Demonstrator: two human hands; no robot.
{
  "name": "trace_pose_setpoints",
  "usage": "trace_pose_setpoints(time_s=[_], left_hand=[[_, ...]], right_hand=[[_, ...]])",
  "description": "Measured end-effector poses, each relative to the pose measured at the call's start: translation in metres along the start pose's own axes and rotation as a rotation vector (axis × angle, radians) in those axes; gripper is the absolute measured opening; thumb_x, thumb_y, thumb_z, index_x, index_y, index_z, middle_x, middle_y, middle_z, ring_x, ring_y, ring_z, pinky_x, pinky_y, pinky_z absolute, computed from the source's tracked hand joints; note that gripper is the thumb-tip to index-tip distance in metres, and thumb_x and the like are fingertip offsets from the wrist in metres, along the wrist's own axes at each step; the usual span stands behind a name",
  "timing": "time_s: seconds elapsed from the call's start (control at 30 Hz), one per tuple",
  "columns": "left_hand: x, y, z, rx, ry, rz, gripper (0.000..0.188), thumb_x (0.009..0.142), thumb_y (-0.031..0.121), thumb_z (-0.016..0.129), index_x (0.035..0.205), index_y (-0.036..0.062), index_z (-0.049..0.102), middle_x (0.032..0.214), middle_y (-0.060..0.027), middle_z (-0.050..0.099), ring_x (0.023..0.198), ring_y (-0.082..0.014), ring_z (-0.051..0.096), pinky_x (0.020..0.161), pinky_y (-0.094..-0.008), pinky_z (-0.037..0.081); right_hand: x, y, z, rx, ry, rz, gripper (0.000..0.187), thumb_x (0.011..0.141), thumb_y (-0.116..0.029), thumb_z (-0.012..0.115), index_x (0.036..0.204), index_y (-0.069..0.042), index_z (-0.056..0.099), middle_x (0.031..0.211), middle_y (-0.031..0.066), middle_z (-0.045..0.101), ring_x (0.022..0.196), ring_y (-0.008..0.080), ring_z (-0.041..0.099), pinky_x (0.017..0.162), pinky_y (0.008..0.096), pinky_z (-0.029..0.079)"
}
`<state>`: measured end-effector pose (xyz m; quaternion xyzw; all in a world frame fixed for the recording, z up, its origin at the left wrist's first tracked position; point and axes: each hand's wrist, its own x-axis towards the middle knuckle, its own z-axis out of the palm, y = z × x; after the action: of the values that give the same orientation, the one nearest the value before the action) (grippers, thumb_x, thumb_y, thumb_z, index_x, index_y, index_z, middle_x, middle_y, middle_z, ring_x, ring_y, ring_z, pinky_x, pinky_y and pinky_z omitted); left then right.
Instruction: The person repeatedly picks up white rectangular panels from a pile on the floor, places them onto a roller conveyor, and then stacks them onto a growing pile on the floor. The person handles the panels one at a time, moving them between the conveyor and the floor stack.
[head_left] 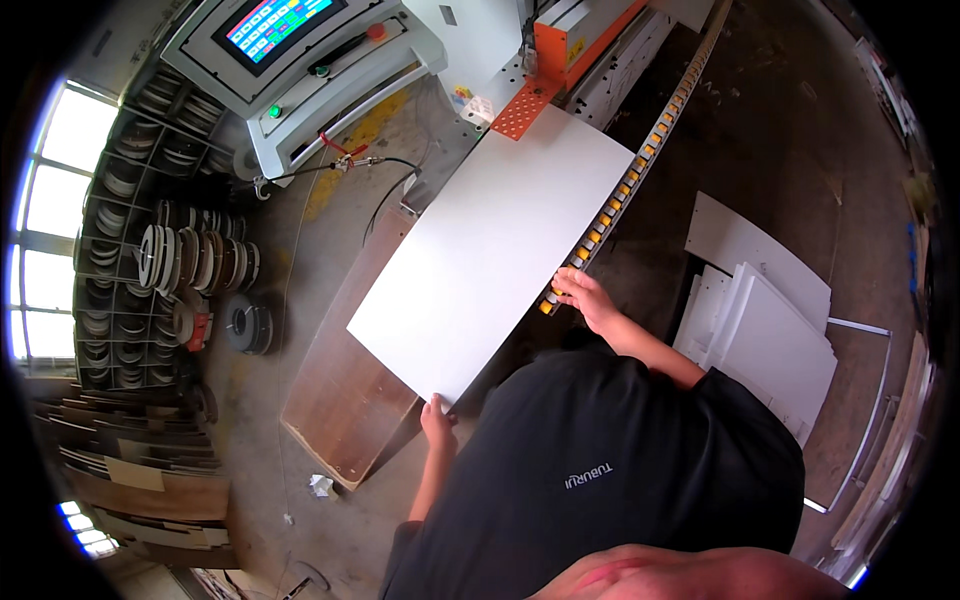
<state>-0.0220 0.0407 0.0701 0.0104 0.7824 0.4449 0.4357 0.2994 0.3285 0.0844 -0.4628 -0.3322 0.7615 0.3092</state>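
A large white panel (pixel 500 235) lies aslant in front of me, its far end beside the orange perforated plate (pixel 527 108) of a machine. At the panel's near corner my left hand (pixel 437 422) is closed on it, thumb on top and the other fingers partly hidden. My right hand (pixel 588 297) is at the panel's right edge, above the near end of a rail with yellow rollers (pixel 606 217). Its fingers are bent, with the tips against the panel's edge.
A brown board-topped support (pixel 345 415) stands under the panel's left side. A control console (pixel 290 60) with a lit screen is at the far left. White panels (pixel 765 320) are stacked at right. Edging rolls (pixel 190 250) fill racks at left. A black hose (pixel 385 185) hangs by the console.
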Motion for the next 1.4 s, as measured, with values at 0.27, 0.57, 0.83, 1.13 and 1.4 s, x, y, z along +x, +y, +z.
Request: trace_pose_setpoints(time_s=[0.27,0.57,0.83,1.13,1.4], left_hand=[[-0.011,0.004,0.028,-0.064,0.017,-0.016,0.034,0.101,0.037,0.06,0.086,0.0069,0.057,0.075,-0.0037,0.057,0.052,-0.0125,0.048,0.047,-0.0275,0.043],[0.005,0.002,0.082,-0.168,-0.008,0.002,0.034,0.102,0.037,0.058,0.086,0.0065,0.058,0.075,-0.004,0.059,0.056,-0.0126,0.051,0.049,-0.0273,0.043],[0.003,0.036,0.15,-0.087,-0.115,0.039,0.04,0.102,0.039,0.057,0.091,0.001,0.061,0.07,-0.007,0.058,0.052,-0.0146,0.052,0.049,-0.0283,0.044],[0.011,0.061,0.19,0.047,-0.518,0.15,0.027,0.104,0.027,0.055,0.104,0.001,0.062,0.085,-0.0083,0.069,0.061,-0.0108,0.059,0.056,-0.0264,0.047],[0.074,-0.007,0.167,0.452,-0.861,0.142,0.034,0.101,0.027,0.06,0.122,0.0009,0.065,0.093,-0.0076,0.071,0.078,-0.0136,0.065,0.069,-0.029,0.053]], right_hand=[[-0.005,-0.005,-0.011,0.176,-0.115,-0.078,0.065,0.106,-0.034,0.052,0.155,0.001,0.029,0.162,0.0156,0.03,0.152,0.0279,0.026,0.121,0.0418,0.026],[0.024,-0.02,-0.042,0.291,-0.066,-0.161,0.065,0.105,-0.033,0.052,0.155,0.001,0.028,0.162,0.0157,0.031,0.153,0.03,0.024,0.122,0.0453,0.023],[0.058,-0.052,-0.078,0.238,0.055,-0.222,0.064,0.106,-0.035,0.051,0.156,-0.001,0.029,0.163,0.0126,0.032,0.152,0.0255,0.028,0.118,0.0419,0.032],[0.014,-0.039,-0.088,0.085,0.25,-0.155,0.041,0.101,-0.034,0.06,0.131,-0.005,0.059,0.13,0.0087,0.065,0.119,0.0194,0.061,0.094,0.0343,0.05],[-0.137,0.159,-0.155,-0.362,0.515,0.199,0.031,0.1,-0.032,0.061,0.119,-0.007,0.067,0.104,0.0052,0.073,0.084,0.0129,0.069,0.074,0.0279,0.055]])
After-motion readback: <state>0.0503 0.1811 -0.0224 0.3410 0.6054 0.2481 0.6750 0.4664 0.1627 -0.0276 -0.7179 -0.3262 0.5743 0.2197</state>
